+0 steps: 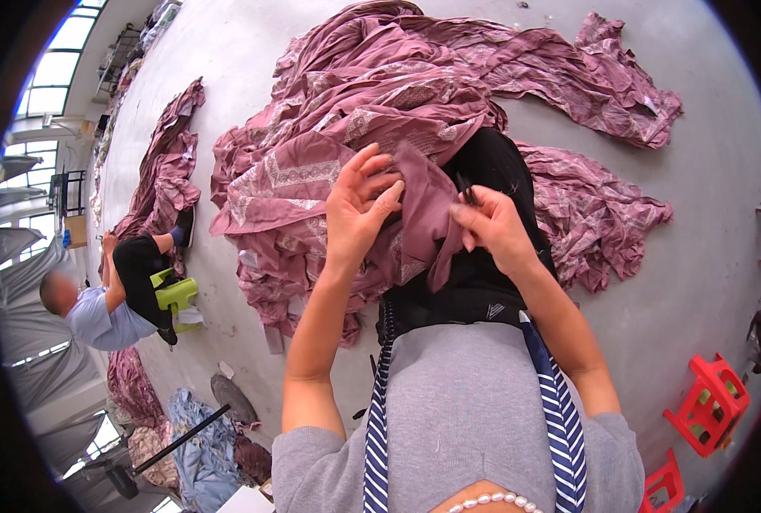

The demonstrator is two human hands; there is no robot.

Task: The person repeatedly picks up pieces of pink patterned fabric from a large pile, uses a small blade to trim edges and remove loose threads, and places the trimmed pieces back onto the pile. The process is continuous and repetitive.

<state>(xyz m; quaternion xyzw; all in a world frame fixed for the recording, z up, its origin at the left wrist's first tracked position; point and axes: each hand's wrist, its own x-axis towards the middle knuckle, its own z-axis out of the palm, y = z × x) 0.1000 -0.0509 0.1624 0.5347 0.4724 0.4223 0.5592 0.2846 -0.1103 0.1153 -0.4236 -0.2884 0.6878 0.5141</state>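
A big heap of mauve-pink fabric [346, 103] with pale patterned bands spreads over the floor and my black-clad lap. My left hand [355, 209] has its fingers curled at the edge of a plain mauve flap of this cloth [427, 205], gripping it between thumb and fingers. At the flap's other side is my right hand [493, 229], closed around a small black tool [466, 190]; its exact kind is mostly hidden by the fingers. The right thumb and fingertips are against the cloth. Part of the flap is blurred.
To the left a seated person [111, 299] handles more mauve cloth [162, 162] beside a green stool [175, 295]. Red plastic stools [710, 406] stand at lower right. Blue cloth [201, 453] and a black pole [184, 438] are at lower left.
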